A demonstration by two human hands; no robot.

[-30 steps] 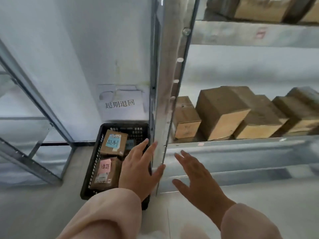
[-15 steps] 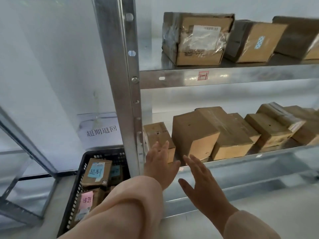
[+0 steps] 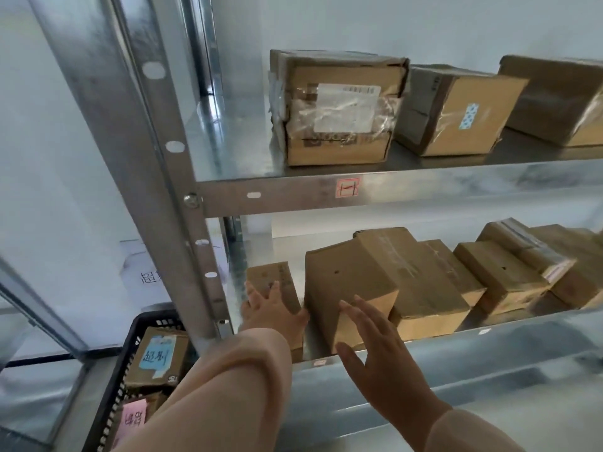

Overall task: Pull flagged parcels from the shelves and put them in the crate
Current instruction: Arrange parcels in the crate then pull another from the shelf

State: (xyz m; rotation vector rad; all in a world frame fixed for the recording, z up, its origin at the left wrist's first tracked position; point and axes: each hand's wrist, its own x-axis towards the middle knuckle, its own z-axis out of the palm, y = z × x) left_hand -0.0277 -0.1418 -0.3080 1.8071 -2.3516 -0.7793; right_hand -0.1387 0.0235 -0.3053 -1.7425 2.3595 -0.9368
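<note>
My L hand (image 3: 274, 309) lies on the small box (image 3: 270, 278) at the far left of the lower shelf (image 3: 489, 347), just by the steel upright (image 3: 182, 223); fingers fairly straight over it, thumb out to the right, not clamped. R hand (image 3: 381, 363) is spread wide, holding nothing, in front of the taller box (image 3: 349, 282) next along; can't tell if the tips touch it. Black crate (image 3: 143, 321) bottom left holds a blue-tagged parcel (image 3: 156, 360) & a pink-tagged one (image 3: 132, 419)
</note>
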